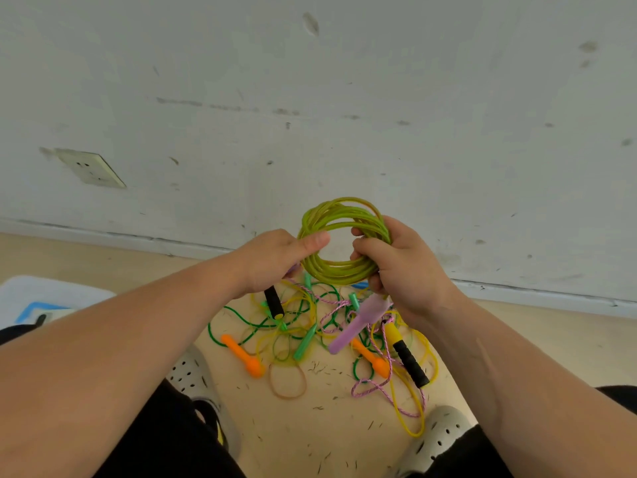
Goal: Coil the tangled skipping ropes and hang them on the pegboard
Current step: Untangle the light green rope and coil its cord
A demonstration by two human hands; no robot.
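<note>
An olive-green rope coil (pixel 339 215) is held up in front of the wall by both hands. My left hand (pixel 275 260) pinches its left side, thumb over the strands. My right hand (pixel 403 267) grips its right side; a purple handle (pixel 358 322) hangs just below that hand. On the floor under the coil lies a tangle of ropes (pixel 310 326) in green, yellow and pink. Among them are two orange handles (pixel 243 355), a mint-green handle (pixel 305 341) and two black foam handles (pixel 410 360). No pegboard is in view.
A tan rubber band (pixel 287 381) lies on the floor near the tangle. My two grey perforated shoes (pixel 437 439) flank the pile. A white wall with a socket (pixel 91 167) stands straight ahead. A white and blue object (pixel 41 301) sits at the left.
</note>
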